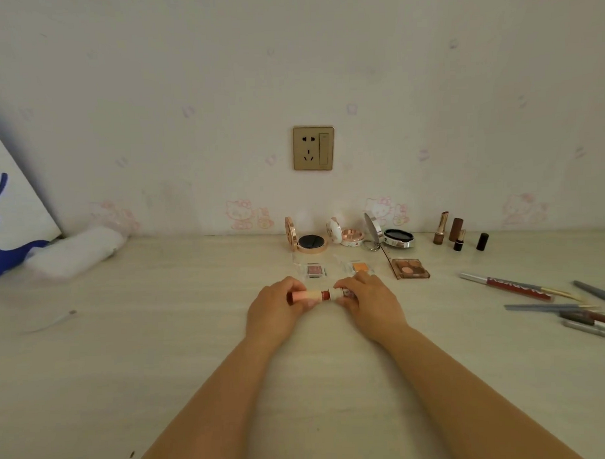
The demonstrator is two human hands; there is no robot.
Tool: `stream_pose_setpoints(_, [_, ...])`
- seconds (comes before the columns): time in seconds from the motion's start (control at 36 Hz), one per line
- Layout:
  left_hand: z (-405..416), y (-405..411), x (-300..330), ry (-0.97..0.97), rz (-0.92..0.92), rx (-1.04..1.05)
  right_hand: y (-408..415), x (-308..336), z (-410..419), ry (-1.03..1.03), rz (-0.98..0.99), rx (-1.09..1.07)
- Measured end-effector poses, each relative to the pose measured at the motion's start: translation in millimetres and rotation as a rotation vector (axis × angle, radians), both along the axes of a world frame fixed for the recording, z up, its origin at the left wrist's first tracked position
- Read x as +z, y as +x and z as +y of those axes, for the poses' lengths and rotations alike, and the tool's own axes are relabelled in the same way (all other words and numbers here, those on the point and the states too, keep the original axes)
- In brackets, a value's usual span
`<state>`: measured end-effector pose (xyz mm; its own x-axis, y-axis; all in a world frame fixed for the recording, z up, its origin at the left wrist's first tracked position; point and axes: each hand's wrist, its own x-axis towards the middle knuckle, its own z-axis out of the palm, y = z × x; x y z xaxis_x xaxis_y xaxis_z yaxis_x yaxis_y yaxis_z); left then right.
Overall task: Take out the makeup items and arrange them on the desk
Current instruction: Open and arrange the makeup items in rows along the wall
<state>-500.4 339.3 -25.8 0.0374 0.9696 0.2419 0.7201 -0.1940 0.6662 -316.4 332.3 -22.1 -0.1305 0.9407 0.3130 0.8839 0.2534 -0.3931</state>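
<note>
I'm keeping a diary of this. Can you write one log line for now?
left hand: holds pink lipstick | right hand: holds its cap end | compacts: open by wall | pencils: lying right

lipstick (310, 295): pink tube, red centre | socket (313, 148): gold | bag (9, 219): white, blue deer print | desk (161, 337): pale woodgrain

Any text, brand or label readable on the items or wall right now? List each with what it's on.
None can be read.
Red lip gloss tube: white lettering, too blurred.
Lipstick held in both hands: small print on its cap, too small.
Wall socket: no legible marking.
Wallpaper: cartoon cats only, no words.
</note>
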Motion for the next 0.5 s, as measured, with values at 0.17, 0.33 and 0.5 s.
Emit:
stream_pose_setpoints(0.17, [4.5,-1.5,-4.2,-0.001,0.041,0.018,1.6,-1.3,1.3,-0.016,-0.003,-0.014])
stream_pose_setpoints(0.33, [6.0,-1.5,-5.0,0.005,0.049,0.042,2.3,-2.2,3.5,-0.035,-0.016,-0.021])
stream_pose_setpoints(0.5, [5.5,-1.2,-4.5,0.003,0.063,0.049,3.0,-3.4,4.9,-0.047,-0.05,-0.03])
